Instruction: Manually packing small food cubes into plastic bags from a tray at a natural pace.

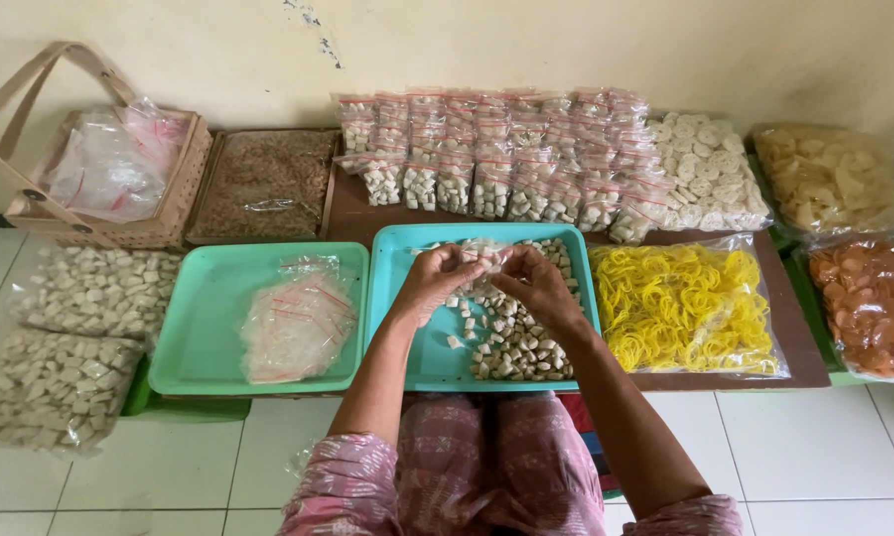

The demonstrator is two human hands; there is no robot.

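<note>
My left hand [435, 281] and my right hand [538, 285] meet over a teal tray [417, 362] and together pinch a small clear plastic bag [488, 252] with pale cracker pieces in it. Loose pale cracker pieces [511, 342] lie in the tray under my hands. To the left, a green tray [199, 337] holds a heap of empty clear bags with red strips [296, 323]. Behind the trays, several filled small bags [506, 164] stand in rows on a brown board [352, 218].
A bag of yellow rubber bands [680, 303] lies right of the teal tray. Large bags of crackers sit at left [65, 347], white round ones [710, 169], pale chips [829, 179] and orange chips [874, 303] at right. A woven basket [99, 179] and brown tray [268, 184] stand at back left.
</note>
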